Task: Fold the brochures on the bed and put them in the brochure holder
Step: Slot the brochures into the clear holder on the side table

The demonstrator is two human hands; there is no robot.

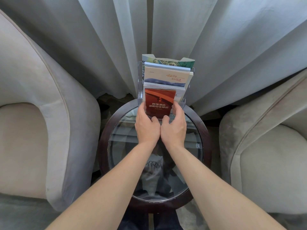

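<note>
We see a clear acrylic brochure holder (140,90) standing at the far edge of a round glass-topped desk (205,130) with a dark wooden rim. The holder has stepped tiers. The far tiers carry a green illustrated brochure (187,63), a pale blue booklet (166,67) and a cream brochure (166,76) with orange script. A stack of thin leaflets (164,85) sits in the next tier toward us.

The red brochure (159,101), folded and upright with white characters on its cover, stands in the nearest tier of the holder.

Our left hand (147,126) grips the left edge of the red brochure, fingers curled behind it and thumb pressed at its lower front. Our right hand (174,126) grips the right edge in the same manner, fingers wrapped round the side and thumb on the lower front. The two hands touch each other at the heel, near the middle of the desk.

A grey upholstered armchair (41,113) stands to the left of the desk and a second armchair (265,138) to the right. Pale curtains (99,39) hang behind the holder.
</note>
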